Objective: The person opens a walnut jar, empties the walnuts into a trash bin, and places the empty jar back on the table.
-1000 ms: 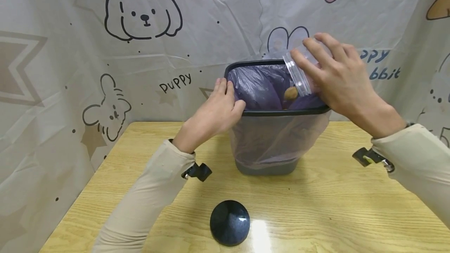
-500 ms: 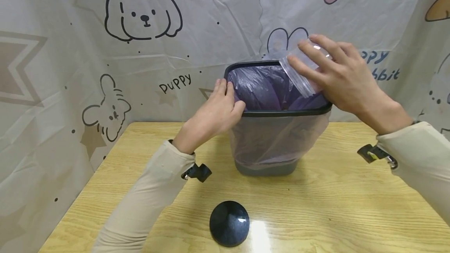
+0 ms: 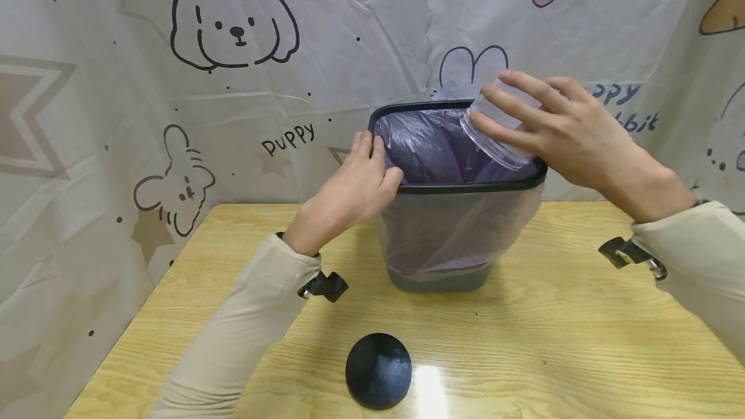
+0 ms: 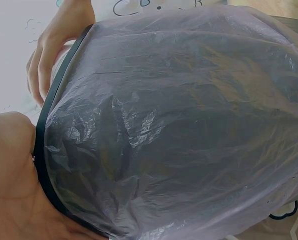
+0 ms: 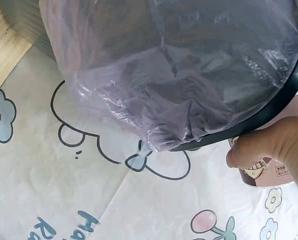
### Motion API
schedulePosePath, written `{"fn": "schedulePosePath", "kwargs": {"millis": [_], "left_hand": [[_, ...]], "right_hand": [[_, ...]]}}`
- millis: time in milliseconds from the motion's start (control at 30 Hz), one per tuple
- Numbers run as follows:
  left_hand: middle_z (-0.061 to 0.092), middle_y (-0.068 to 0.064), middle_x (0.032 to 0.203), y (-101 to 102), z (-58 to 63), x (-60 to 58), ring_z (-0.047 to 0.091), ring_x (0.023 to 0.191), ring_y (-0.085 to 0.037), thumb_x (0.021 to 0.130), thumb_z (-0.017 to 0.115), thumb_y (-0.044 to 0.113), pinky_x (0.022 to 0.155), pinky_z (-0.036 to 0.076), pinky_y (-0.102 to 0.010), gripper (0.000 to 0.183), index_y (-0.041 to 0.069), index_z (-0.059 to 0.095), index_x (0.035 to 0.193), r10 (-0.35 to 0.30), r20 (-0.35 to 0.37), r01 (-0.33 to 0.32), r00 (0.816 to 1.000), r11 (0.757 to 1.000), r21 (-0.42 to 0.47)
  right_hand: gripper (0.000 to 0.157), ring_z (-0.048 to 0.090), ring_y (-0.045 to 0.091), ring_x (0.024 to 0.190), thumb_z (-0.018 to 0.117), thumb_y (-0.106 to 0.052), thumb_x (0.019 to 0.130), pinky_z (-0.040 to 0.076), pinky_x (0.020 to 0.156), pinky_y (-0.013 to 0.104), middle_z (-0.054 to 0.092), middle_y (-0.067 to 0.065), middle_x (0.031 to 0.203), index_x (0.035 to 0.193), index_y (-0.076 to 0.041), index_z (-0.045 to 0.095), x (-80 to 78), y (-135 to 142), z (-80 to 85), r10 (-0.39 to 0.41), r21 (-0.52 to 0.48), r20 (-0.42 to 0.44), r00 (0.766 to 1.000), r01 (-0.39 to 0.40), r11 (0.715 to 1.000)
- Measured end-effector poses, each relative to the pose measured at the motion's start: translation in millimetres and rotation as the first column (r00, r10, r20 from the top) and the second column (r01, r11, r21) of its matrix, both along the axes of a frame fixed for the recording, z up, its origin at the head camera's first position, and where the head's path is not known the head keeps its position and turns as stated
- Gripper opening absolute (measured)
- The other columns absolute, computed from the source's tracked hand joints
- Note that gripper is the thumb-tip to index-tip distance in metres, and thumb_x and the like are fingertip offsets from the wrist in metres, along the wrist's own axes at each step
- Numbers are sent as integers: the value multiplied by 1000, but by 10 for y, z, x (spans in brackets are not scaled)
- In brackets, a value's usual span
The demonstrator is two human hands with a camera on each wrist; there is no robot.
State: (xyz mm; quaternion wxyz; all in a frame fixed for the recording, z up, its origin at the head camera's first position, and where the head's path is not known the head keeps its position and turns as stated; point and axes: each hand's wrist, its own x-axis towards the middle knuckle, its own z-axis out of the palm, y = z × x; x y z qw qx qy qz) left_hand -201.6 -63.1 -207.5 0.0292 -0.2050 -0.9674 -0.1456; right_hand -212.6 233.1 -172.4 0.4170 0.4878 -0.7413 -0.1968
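A trash bin (image 3: 442,238) with a black rim and a purple plastic liner (image 3: 416,141) stands on the table. At its left corner my left hand (image 3: 349,193) grips the rim, fingers partly hidden. My right hand (image 3: 573,125) holds a clear plastic jar (image 3: 500,112) over the bin's right side, mouth tilted down and left into the opening. In the right wrist view the jar's pink printed label (image 5: 273,172) shows beside the thumb. Nothing is seen coming out of the jar. The bottom of the bin is hidden from view.
A round black lid (image 3: 379,371) lies on the wooden table (image 3: 559,341) in front of the bin. Behind the table hangs a white cloth (image 3: 372,18) printed with cartoon animals, close to the bin's back.
A brown, roundish piece at the jar's mouth has gone out of sight. My right hand has lowered slightly, and the jar's mouth has turned further downward. My left hand keeps its place.
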Motion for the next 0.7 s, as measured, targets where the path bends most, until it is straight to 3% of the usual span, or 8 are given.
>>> {"fn": "schedulePosePath", "kwargs": {"millis": [233,333,433,600,700], "left_hand": [[3,-27,157,0,2,8,-4,146,-34,98,24,29,118,4,-36,66,-10,12,149,6,7,-6,1000,1000,9],[3,-26,157,-3,-5,3,-5,146,-33,98,24,30,118,4,-37,66,-9,12,149,8,8,-9,1000,1000,13],[2,-26,157,-4,-9,5,-5,146,-33,97,24,30,118,4,-36,66,-9,12,150,10,14,-10,1000,1000,17],[0,-25,158,-6,-11,17,-7,146,-32,97,24,31,118,3,-36,66,-7,13,150,6,29,-7,1000,1000,29],[0,-26,157,-8,-12,22,-7,146,-32,97,24,30,118,3,-35,65,-7,15,150,4,26,-5,1000,999,36]], "right_hand": [[83,31,39,136,72,7,71,44,86,60,37,18,146,143,-14,39,11,4,-4,-91,-126,28,995,93,988],[73,37,43,131,66,4,74,45,79,62,43,21,141,141,-11,42,-7,27,-2,-75,-214,18,997,77,974],[74,41,46,126,67,-1,69,45,77,64,47,24,135,139,-8,44,-14,78,-11,-67,-293,31,997,73,953],[100,42,45,124,85,-5,47,41,95,61,49,25,133,138,-7,44,48,184,-62,-102,-424,133,986,149,893],[110,41,44,125,89,-6,39,36,103,59,48,23,133,139,-7,44,108,237,-89,-112,-507,223,968,214,835]]}}
